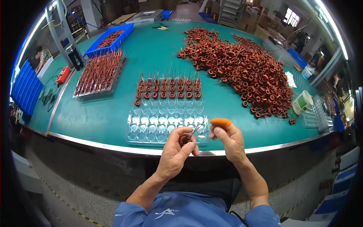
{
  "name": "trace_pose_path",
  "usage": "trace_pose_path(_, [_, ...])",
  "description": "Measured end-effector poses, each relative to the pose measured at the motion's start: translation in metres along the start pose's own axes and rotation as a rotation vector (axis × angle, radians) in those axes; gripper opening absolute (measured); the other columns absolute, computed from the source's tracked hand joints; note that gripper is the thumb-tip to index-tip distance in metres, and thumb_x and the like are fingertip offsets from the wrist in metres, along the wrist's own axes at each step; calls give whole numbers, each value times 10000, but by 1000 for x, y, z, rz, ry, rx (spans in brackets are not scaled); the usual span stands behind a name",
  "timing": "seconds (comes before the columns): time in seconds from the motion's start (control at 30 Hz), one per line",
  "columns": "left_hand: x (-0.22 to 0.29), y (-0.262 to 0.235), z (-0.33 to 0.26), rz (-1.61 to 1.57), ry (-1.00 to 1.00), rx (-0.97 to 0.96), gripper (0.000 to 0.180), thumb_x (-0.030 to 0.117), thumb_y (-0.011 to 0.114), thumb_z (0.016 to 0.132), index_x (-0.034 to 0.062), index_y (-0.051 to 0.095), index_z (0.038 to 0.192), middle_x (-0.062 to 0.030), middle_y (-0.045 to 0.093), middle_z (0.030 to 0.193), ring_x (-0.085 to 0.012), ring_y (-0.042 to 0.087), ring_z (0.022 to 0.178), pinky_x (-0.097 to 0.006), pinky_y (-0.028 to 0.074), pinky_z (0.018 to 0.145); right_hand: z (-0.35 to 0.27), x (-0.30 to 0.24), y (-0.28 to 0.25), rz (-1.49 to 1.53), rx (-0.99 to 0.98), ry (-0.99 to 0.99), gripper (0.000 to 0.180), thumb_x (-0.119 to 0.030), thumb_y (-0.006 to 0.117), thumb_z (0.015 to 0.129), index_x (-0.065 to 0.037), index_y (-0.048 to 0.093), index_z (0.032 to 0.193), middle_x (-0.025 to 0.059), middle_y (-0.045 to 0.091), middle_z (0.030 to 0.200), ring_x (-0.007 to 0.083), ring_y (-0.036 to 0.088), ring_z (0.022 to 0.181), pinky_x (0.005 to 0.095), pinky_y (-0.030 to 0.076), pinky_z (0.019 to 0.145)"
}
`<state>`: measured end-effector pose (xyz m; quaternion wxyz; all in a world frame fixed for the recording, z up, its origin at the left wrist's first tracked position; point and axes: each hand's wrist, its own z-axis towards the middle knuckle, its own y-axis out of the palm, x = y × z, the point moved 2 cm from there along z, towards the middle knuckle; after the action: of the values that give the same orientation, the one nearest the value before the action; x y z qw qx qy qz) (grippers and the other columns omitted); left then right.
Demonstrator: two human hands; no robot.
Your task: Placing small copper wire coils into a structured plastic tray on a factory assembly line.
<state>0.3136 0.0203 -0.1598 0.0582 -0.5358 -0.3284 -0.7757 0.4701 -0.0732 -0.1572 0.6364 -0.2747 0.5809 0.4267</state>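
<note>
My left hand [175,150] is closed around a copper-wound ring coil [185,140], holding it at the table's near edge. Thin wire leads [197,130] rise from that coil toward the right. Beside them is my right hand [229,139], with an orange cover [221,122] on one finger. Its thumb and fingers are pinched together; whether a lead lies between them I cannot make out. Just beyond my hands lies a clear plastic tray [135,128] with round pockets. Its far rows hold upright coils [172,87] with leads pointing up, and its nearer pockets are bare.
A large heap of ring coils [242,68] covers the right of the green table [151,49]. At left stand a filled tray of coils [99,73] and a blue bin [94,51]. A white tub [303,102] and clear trays [321,111] are at far right. Another person [43,58] is at far left.
</note>
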Motion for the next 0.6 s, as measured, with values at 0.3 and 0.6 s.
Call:
trace_pose_path(0.3, [-9, 1, -4, 199, -48, -78, 217, 95, 516, 947, -14, 469, 1129, -35, 573, 782, -98, 588, 702, -237, 489, 663, -9, 2, 14, -332, -55, 20, 226, -204, 592, 920, 12, 655, 933, 62, 619, 761, 107, 600, 641, 248, 481, 575])
trace_pose_path(0.6, [-10, -1, -11, 623, 55, 54, 223, 49, 556, 903, 12, 496, 1114, -95, 598, 805, -145, 588, 654, -273, 480, 601, -14, 2, 18, 36, -9, 248, 315, -242, 531, 933, 50, 632, 873, 95, 620, 699, 136, 582, 563, 238, 475, 521])
